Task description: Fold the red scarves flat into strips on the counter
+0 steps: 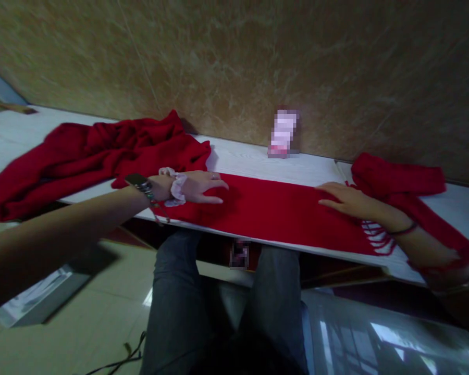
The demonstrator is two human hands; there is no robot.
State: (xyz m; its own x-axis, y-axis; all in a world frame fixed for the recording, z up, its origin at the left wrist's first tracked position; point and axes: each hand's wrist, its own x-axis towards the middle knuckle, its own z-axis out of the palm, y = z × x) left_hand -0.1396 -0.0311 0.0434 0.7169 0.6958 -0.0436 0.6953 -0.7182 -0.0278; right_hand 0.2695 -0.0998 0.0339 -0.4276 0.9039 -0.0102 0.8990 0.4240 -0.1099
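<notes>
A red scarf (269, 208) lies flat along the white table (258, 159), its fringed end (375, 234) at the right. My left hand (201, 186) rests flat on the scarf's left part, fingers stretched out, with a watch and a pink scrunchie on the wrist. My right hand (346, 200) lies flat on the scarf near the fringe, fingers spread. Neither hand grips anything.
A bunched red cloth (97, 151) lies on the table at the left, and another red cloth (406, 182) at the right, draped over my right forearm. A small pink blurred object (283, 133) stands against the brown wall. My legs are below the table edge.
</notes>
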